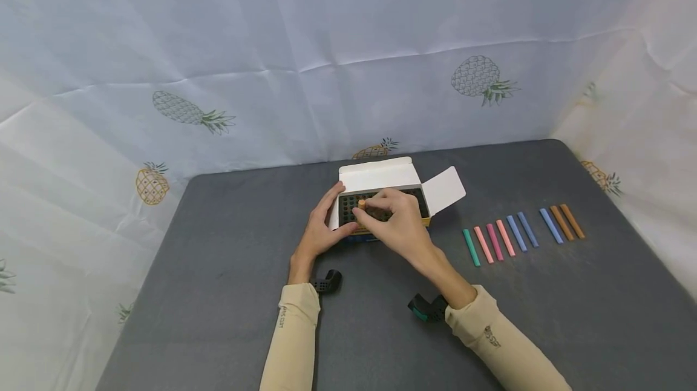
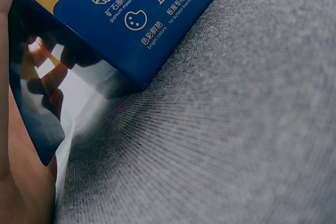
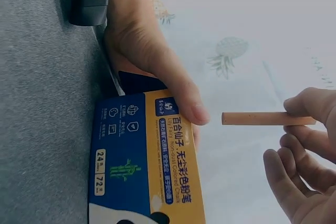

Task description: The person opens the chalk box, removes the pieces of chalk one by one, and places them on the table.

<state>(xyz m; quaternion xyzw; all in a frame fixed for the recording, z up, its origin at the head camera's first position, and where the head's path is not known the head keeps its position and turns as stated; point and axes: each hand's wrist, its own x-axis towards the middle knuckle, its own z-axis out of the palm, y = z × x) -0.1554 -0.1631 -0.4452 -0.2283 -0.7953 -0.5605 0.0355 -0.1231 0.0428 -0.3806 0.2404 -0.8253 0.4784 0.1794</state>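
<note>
Chalk box (image 1: 381, 197) sits at centre of the head view on the grey surface (image 1: 218, 318), white lid flaps folded open, dark grid insert visible inside. Left hand (image 1: 321, 227) grips the box's left end, thumb curled over its front edge; the right wrist view shows that thumb lying on the box's yellow and blue printed face. Right hand (image 1: 394, 224) is over the open top, fingers pinching an orange chalk stick (image 3: 254, 118) by one end; in the right wrist view the stick is clear of the box. To the right of centre in the head view, a row of loose chalk sticks (image 1: 520, 230) lies on the surface, well apart from the box: green, pinks, blues, browns
</note>
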